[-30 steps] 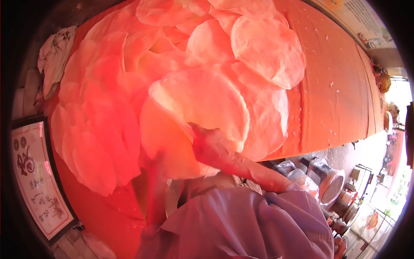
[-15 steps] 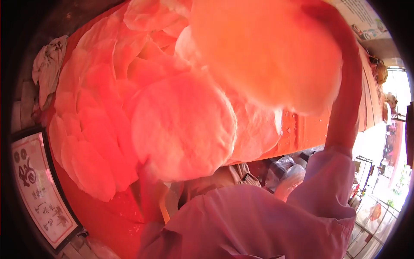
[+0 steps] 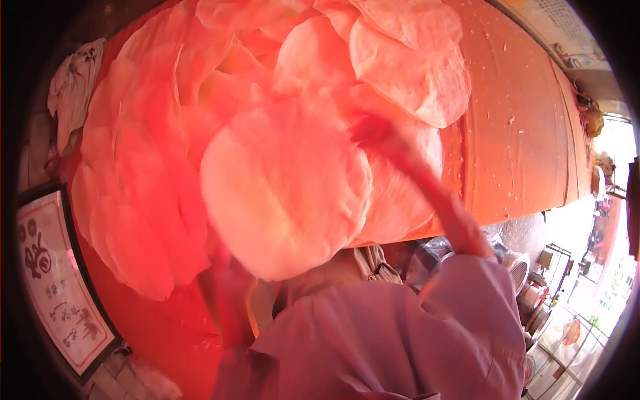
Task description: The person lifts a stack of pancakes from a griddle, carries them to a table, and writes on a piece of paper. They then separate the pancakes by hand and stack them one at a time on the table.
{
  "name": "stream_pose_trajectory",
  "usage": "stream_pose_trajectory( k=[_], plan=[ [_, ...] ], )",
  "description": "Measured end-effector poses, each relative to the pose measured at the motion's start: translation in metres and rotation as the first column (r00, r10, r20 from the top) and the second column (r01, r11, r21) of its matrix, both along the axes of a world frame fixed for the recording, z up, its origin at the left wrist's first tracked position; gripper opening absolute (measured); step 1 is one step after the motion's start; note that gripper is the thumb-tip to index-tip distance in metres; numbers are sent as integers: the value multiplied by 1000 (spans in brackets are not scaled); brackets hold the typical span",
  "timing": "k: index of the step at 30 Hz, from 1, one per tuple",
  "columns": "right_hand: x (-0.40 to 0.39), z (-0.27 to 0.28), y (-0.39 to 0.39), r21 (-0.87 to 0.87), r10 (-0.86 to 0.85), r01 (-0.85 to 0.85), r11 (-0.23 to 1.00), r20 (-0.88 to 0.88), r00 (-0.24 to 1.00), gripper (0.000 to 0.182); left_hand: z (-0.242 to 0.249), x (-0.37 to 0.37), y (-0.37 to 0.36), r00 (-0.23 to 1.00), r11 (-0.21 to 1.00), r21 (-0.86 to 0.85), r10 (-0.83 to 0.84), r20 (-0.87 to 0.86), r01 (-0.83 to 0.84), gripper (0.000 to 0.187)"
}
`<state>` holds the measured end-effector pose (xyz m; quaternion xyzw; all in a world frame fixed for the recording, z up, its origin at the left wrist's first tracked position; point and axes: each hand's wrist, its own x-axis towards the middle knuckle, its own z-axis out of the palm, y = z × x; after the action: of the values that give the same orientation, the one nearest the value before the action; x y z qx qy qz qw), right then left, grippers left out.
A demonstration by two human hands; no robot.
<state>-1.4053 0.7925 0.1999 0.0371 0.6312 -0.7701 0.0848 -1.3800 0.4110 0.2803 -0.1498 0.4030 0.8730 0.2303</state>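
Observation:
Over the far right rim of a round, thin flatbread sheet (image 3: 287, 200) is my right hand (image 3: 377, 133), blurred, its fingers stretched out and no sheet hanging from them. This sheet is pale, with an uneven edge, and overlaps others beneath it. At its lower left edge is my left hand (image 3: 223, 257), its fingers hidden by the sheet and blur, so I cannot tell its grip. Another round sheet (image 3: 413, 73) lies flat beyond my right hand. To the left fans out a broad layer of overlapping sheets (image 3: 140, 200).
The sheets lie on an orange-red covered table (image 3: 513, 147) dotted with small crumbs. A framed sign (image 3: 67, 287) stands at the left edge, near a crumpled cloth (image 3: 77, 93). Plastic bags (image 3: 430, 257) sit below the near edge, and a wire rack (image 3: 567, 353) stands at lower right.
My right hand has come down and left from the upper right, and the big sheet it was swinging no longer hangs there. Sheets at the upper right now show. My left hand stays nearly in place.

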Motion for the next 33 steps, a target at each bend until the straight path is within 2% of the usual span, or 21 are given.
stream_pose_trajectory(
  k=[2,4,5,6,7,10,12,13,14,15,16,17,18,19,20,21,22,23,27,29,33],
  plan=[
    [21,89,-121,378,153,-209,902,174,973,71,-11,1,-1,986,983,-158,-117,-117,97,52],
    [37,100,-172,593,251,-140,793,-110,962,80,-27,-4,-5,945,939,-287,-255,-205,191,57],
    [37,108,-185,577,247,-200,792,-4,969,70,-34,-9,-8,915,911,-337,-328,-237,239,61],
    [38,104,-191,581,205,-125,804,-75,976,67,-31,-11,-2,931,933,-305,-271,-244,192,66],
    [39,100,-195,582,162,-50,812,-142,976,63,-32,-11,-6,932,919,-352,-273,-239,178,66],
    [45,108,-186,435,-7,73,897,-152,988,47,-38,-6,-17,931,855,-510,-255,-261,91,63],
    [45,100,-188,611,-19,120,783,-169,985,37,-47,-1,-23,915,771,-636,-227,-334,-41,61],
    [45,95,-190,687,-23,140,713,-177,984,31,-59,2,-33,938,784,-620,-183,-295,-42,57],
    [44,90,-190,744,-19,151,651,-183,983,19,-75,4,-45,956,795,-605,-140,-258,-47,52],
    [38,81,-182,818,49,140,558,-201,978,18,-83,6,-51,970,806,-589,-97,-221,-54,48],
    [32,77,-173,881,118,134,455,-209,971,17,-67,4,-50,986,869,-490,-14,-163,-69,43],
    [37,84,-152,385,-106,100,917,-4,994,17,-45,3,-51,994,918,-386,64,-91,-95,38],
    [35,133,-123,256,-96,48,966,182,979,19,-32,5,-52,991,951,-279,134,-8,-131,33],
    [39,137,-94,-1,-118,118,993,81,990,22,-32,4,-63,999,971,-232,49,-23,-53,28],
    [43,155,-72,34,-193,191,981,94,977,24,-35,-3,-82,998,983,-184,-35,-45,26,22],
    [49,170,-47,191,-231,207,960,113,966,25,-37,-9,-98,991,985,-137,-115,-72,104,18],
    [59,169,-23,224,-231,206,953,92,969,25,-41,-11,-106,990,985,-143,-106,-92,92,16],
    [67,166,-9,323,-355,310,894,88,931,25,-47,-11,-114,989,986,-149,-95,-112,78,14],
    [91,139,23,458,-442,377,805,38,896,26,-89,-8,-122,989,992,-96,-95,-114,85,16],
    [97,115,46,456,-500,441,773,10,866,27,-75,-7,-95,998,947,-320,-40,-37,26,18],
    [100,129,60,683,-510,433,588,-102,854,27,-86,0,-102,975,852,-504,-208,-78,141,23]
  ],
)
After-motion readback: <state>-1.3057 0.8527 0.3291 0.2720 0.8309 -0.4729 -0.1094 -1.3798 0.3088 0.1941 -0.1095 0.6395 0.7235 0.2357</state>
